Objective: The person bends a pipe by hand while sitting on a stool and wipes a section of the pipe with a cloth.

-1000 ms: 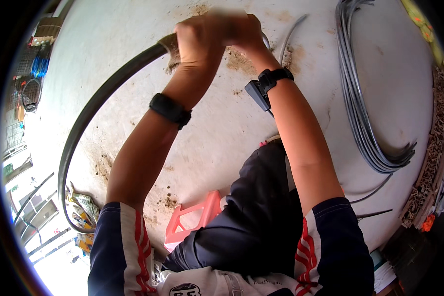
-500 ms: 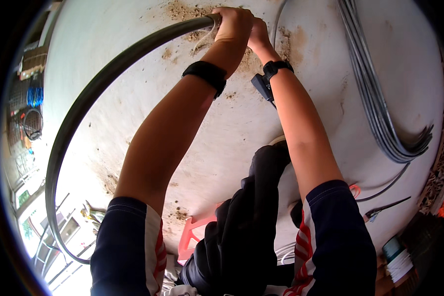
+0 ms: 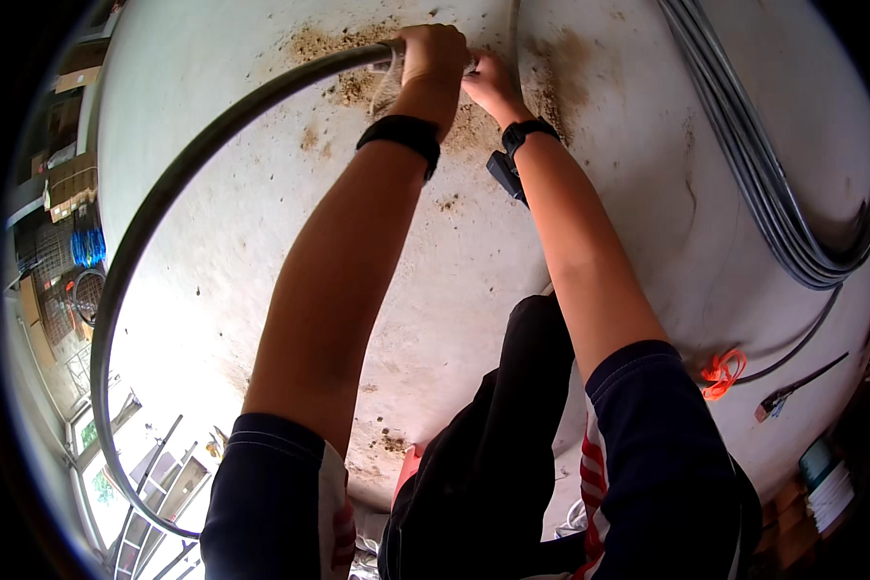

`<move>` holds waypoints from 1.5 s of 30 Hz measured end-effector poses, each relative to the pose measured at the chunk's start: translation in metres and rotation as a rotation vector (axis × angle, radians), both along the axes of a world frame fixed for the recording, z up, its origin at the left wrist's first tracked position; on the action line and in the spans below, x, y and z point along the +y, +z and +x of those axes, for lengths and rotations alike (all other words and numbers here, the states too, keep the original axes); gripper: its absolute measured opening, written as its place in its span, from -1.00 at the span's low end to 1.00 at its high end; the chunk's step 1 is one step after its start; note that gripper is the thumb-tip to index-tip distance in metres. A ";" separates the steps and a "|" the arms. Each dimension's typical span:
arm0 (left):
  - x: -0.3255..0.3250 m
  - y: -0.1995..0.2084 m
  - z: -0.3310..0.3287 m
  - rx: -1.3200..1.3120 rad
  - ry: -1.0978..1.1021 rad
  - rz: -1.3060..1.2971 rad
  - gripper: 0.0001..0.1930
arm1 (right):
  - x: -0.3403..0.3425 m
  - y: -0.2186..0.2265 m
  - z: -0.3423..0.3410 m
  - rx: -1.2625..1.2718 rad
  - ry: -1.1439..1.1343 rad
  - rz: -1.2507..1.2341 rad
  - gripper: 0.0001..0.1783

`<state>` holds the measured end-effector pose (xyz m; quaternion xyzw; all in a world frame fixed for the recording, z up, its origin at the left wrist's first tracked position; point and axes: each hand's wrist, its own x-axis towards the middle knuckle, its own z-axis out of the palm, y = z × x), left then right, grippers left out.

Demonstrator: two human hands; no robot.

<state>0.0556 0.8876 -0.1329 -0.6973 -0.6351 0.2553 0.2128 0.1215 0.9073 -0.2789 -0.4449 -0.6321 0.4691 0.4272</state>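
My left hand [image 3: 435,60] is wrapped round a thick dark cable [image 3: 102,329] near its far end. From that grip the cable bows out in a wide arc to the left and down toward my left sleeve. A pale, thin strip [image 3: 389,89] hangs beside the left wrist. Close against the left hand, my right hand [image 3: 494,85] is closed, its fingertips at a small light-coloured bit between the two hands; what it holds is mostly hidden. Just beyond the right hand, a grey cable length [image 3: 515,34] runs upward. Both wrists wear black bands.
Brown crumbs of dirt [image 3: 333,43] lie scattered on the pale floor around my hands. A bundle of grey cables [image 3: 744,145] lies to the right, with orange cord [image 3: 723,372] below it. Shelves with boxes [image 3: 72,179] stand at far left; a red plastic piece [image 3: 408,466] shows beside my leg.
Both hands have shifted slightly left and lower in view, and a gap has opened between them. The head view has also shifted, showing more of the orange cord.
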 end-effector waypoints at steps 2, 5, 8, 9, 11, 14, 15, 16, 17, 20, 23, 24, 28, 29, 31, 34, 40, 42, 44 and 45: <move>0.005 -0.002 -0.012 -0.104 0.019 -0.022 -0.82 | 0.002 0.003 -0.002 -0.013 0.046 0.000 -0.64; 0.006 0.002 -0.020 -0.140 -0.035 -0.028 -0.81 | -0.002 0.006 -0.002 -0.086 -0.002 0.003 -0.66; 0.001 0.007 -0.015 -0.074 0.051 0.005 -0.86 | -0.012 0.029 -0.008 0.012 0.010 0.053 -0.72; 0.000 0.009 -0.014 -0.077 0.059 -0.009 -0.84 | -0.016 0.040 -0.015 0.089 -0.014 0.080 -0.73; -0.009 0.003 -0.019 -0.125 0.111 -0.043 -0.85 | -0.032 0.065 -0.015 0.120 0.008 0.144 -0.74; -0.032 0.003 -0.003 -0.106 -0.024 0.088 -0.86 | -0.039 0.063 0.001 0.159 0.115 0.179 -0.75; -0.038 0.004 0.002 -0.105 -0.072 0.111 -0.89 | -0.041 0.054 0.008 0.178 0.127 0.210 -0.75; -0.048 0.005 0.004 -0.101 -0.106 0.125 -0.91 | -0.046 0.051 0.011 0.201 0.153 0.230 -0.74; -0.063 0.010 -0.001 -0.124 -0.116 0.097 -0.94 | -0.058 0.056 0.012 0.191 0.150 0.243 -0.74; -0.111 0.050 -0.010 -0.289 -0.010 -0.014 -0.97 | -0.094 0.063 0.007 0.224 0.183 0.195 -0.76; -0.157 0.129 -0.022 -0.148 0.139 0.098 -0.93 | -0.106 0.054 0.010 0.139 0.164 0.176 -0.76; -0.177 0.146 -0.037 -0.275 -0.023 0.148 -0.92 | -0.111 0.056 0.010 0.109 0.171 0.165 -0.76; -0.232 0.198 -0.018 -0.297 0.222 -0.091 -0.69 | -0.138 0.029 0.024 0.184 0.188 0.157 -0.75; -0.245 0.196 -0.010 -0.277 0.249 -0.096 -0.64 | -0.146 0.032 0.031 0.091 0.282 0.117 -0.75; -0.269 0.189 0.005 -0.178 0.151 -0.064 -0.64 | -0.163 0.044 0.049 -0.014 0.382 0.099 -0.77; -0.288 0.184 0.024 -0.220 0.165 0.036 -0.90 | -0.192 0.126 0.054 0.002 0.492 0.032 -0.76; -0.318 0.199 0.078 -0.338 0.268 0.081 -0.87 | -0.226 0.277 0.089 -0.300 0.855 -0.194 -0.76; -0.342 0.227 0.095 -0.433 0.349 0.141 -0.82 | -0.235 0.295 0.100 -0.248 0.878 0.212 -0.78; -0.373 0.272 0.099 -0.456 0.368 0.103 -0.73 | -0.260 0.342 0.103 -0.376 0.872 0.083 -0.80; -0.393 0.296 0.099 -0.460 0.373 0.082 -0.69 | -0.273 0.353 0.102 -0.355 0.919 0.102 -0.79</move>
